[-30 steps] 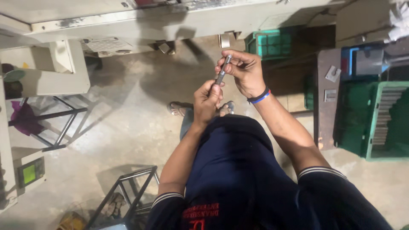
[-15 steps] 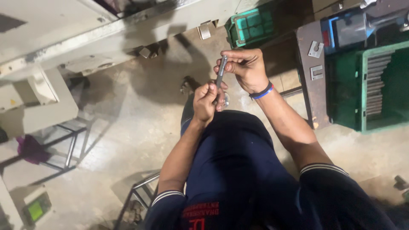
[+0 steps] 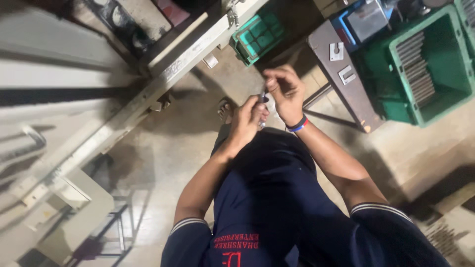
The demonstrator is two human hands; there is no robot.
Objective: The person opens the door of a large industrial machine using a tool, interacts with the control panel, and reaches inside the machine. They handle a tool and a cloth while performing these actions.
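Both hands on a slim metal rod [image 3: 261, 97] — left hand [image 3: 246, 123] clenched around its base, right hand [image 3: 284, 90] pinching the top — mid-job, unfinished.

Dim indoor light, heavy shadows, motion-blurred left edge

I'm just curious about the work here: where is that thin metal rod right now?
In the head view, the metal rod sits upper centre, gripped between the left hand and right hand, left of the green crate.
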